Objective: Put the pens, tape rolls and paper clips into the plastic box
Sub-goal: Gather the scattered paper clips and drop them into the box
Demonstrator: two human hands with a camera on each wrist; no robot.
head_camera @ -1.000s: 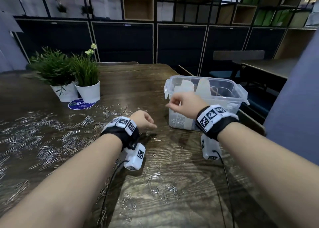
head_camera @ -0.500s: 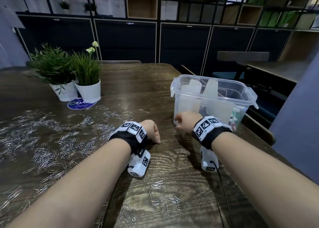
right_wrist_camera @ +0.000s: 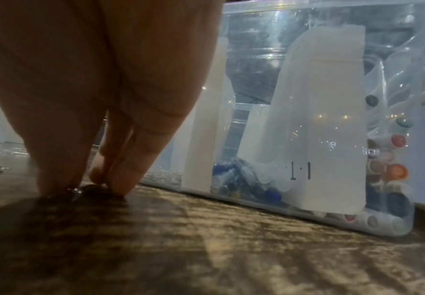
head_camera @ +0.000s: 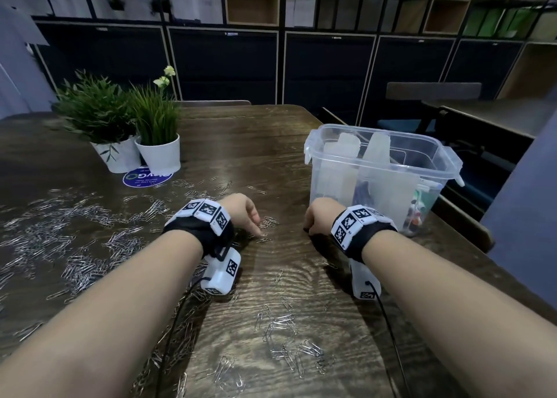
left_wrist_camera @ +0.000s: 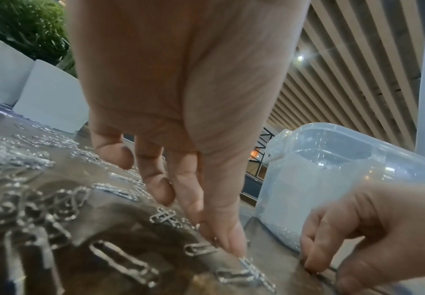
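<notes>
- while both our hands sit low on the table (head_camera: 211, 144), our left hand (head_camera: 241, 213) pinches a paper clip (left_wrist_camera: 199, 249).
- our right hand (head_camera: 319, 216) pinches another clip (right_wrist_camera: 76, 191) beside the plastic box (head_camera: 446, 159).

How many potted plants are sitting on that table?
2, side by side at the table's far left: a bushy leafy plant in a white pot, and a grassy plant with pale flowers just right of it.

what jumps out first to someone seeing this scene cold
Silver paper clips lie strewn over the dark wooden table, thickest at the left. Both hands, left hand and right hand, reach down to clips beside the clear plastic box at the right; two potted plants stand behind.
</notes>
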